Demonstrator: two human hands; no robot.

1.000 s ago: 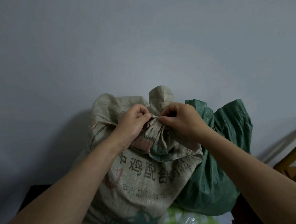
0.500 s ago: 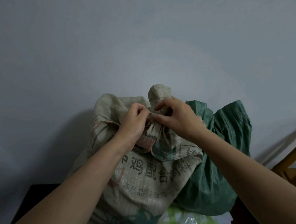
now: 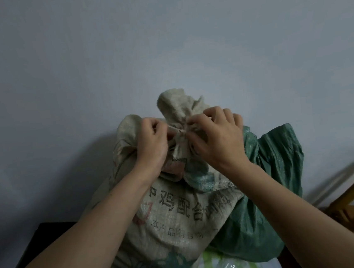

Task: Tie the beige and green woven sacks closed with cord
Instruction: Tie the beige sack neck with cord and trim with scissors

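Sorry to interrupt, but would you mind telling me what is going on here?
A person is tying a beige sack closed. The left hand and right hand each pinch an end of thin cord wrapped around the bunched neck, pulling it outward. A green sack sits behind to the right; no cord shows on it.

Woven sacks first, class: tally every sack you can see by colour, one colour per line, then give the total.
Beige woven sack: 1
Green woven sack: 1
Total: 2
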